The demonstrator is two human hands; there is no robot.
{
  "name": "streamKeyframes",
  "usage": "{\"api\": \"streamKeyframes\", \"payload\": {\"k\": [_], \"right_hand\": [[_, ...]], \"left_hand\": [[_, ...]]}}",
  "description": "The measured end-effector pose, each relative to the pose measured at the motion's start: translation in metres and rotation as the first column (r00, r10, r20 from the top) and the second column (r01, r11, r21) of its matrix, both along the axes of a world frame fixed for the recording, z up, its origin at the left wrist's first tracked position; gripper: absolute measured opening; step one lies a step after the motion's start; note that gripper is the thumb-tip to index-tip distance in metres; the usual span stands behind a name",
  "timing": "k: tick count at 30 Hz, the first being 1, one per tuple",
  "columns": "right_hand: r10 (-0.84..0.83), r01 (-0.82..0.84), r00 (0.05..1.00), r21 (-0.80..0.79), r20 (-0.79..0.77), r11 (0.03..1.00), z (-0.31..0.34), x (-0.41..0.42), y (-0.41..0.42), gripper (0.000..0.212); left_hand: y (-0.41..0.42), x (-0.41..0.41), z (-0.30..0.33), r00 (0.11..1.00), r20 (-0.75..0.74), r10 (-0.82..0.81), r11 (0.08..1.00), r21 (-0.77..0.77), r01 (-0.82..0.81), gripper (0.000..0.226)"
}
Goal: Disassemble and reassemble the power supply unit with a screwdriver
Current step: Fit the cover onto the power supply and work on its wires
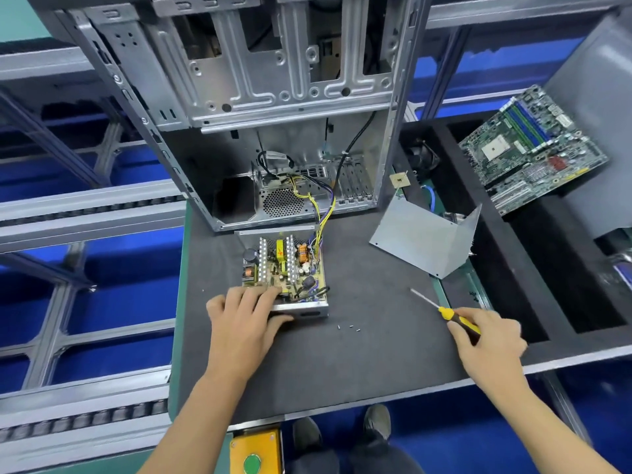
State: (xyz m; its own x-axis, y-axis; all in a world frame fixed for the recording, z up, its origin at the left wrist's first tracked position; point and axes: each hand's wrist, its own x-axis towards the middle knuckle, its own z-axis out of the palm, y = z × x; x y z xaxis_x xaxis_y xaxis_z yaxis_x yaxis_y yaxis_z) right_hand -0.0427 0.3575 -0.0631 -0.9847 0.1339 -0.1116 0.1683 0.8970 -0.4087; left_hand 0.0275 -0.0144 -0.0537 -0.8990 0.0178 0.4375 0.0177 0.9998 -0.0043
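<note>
The power supply unit (290,268) lies open on the dark mat, its circuit board, heatsinks and coils exposed, with yellow and purple wires running back into the computer case. My left hand (244,314) rests on its near-left corner and grips the metal housing. Its bent metal cover (420,239) lies apart to the right. My right hand (489,336) holds a screwdriver (444,311) with a yellow and black handle; the tip points up-left, off the unit. Three small screws (349,327) lie loose on the mat in front of the unit.
An open metal computer case (273,97) stands behind the unit. A motherboard (533,148) lies in a black foam tray at the right. Roller conveyor rails (85,206) run along the left. A yellow box with a green button (254,453) sits below the table edge.
</note>
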Motion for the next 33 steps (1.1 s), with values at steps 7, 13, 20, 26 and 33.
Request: {"api": "streamKeyframes", "payload": {"k": [7,13,20,26,33], "right_hand": [[-0.067,0.075,0.987,0.047,-0.144,0.996,0.004,-0.004,-0.011,0.031],[-0.439,0.237,0.873,-0.601,-0.213,0.763,0.045,-0.041,-0.041,0.057],[-0.290,0.659,0.752,-0.672,0.592,0.338,0.057,-0.133,-0.019,0.090],[-0.073,0.590,0.792,-0.729,0.606,0.347,0.039,-0.142,-0.007,0.040],[-0.093,0.496,0.862,-0.789,0.499,0.363,0.026,-0.150,-0.005,0.043]], "left_hand": [[0.005,-0.009,0.018,0.994,-0.082,-0.069,0.992,0.102,0.077,0.056],[0.029,-0.098,0.068,0.970,0.122,0.211,0.948,0.217,-0.233,0.062],[0.048,-0.186,0.061,0.667,0.686,0.289,0.909,0.021,-0.416,0.058],[0.038,-0.210,0.054,0.525,0.808,0.267,0.835,0.079,-0.545,0.034],[0.023,-0.233,0.057,0.417,0.898,0.143,0.803,0.141,-0.579,0.038]]}}
